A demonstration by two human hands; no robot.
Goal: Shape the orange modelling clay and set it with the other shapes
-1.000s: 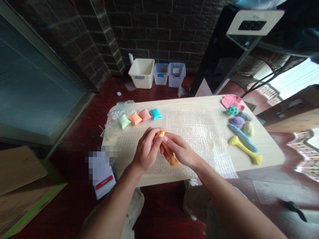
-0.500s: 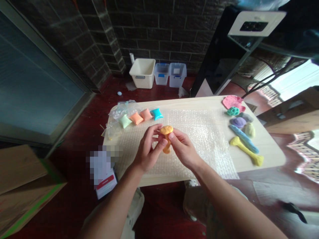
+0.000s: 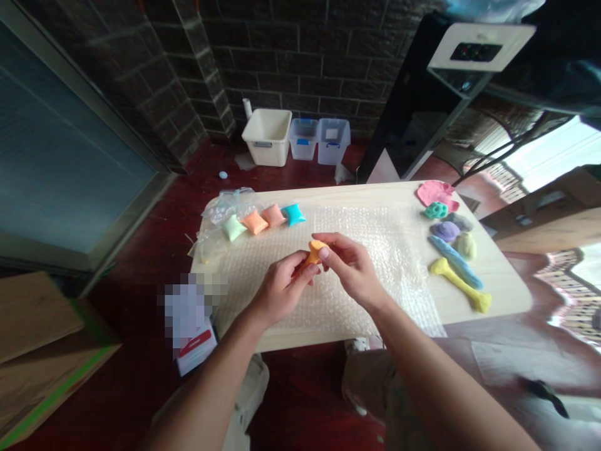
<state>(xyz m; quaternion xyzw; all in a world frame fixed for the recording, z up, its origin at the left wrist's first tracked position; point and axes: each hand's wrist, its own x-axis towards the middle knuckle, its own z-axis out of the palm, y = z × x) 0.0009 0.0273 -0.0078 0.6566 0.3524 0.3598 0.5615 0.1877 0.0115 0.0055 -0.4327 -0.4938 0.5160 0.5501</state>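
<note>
crumpled clear bags (image 3: 235, 204), then four coloured packets (image 3: 255, 222); left hand (image 3: 280, 283), fingers clamped on the orange piece (image 3: 316, 251) over bubble wrap (image 3: 392, 263); right hand (image 3: 351, 266), fingers pinching its top, both partly hiding it; farther right, yellow bone shape (image 3: 460, 285) and blue roll (image 3: 455, 262).

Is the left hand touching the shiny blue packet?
Apart. The head view shows bubble wrap between the left hand and the blue packet; the fingers are on the orange clay instead.
</note>
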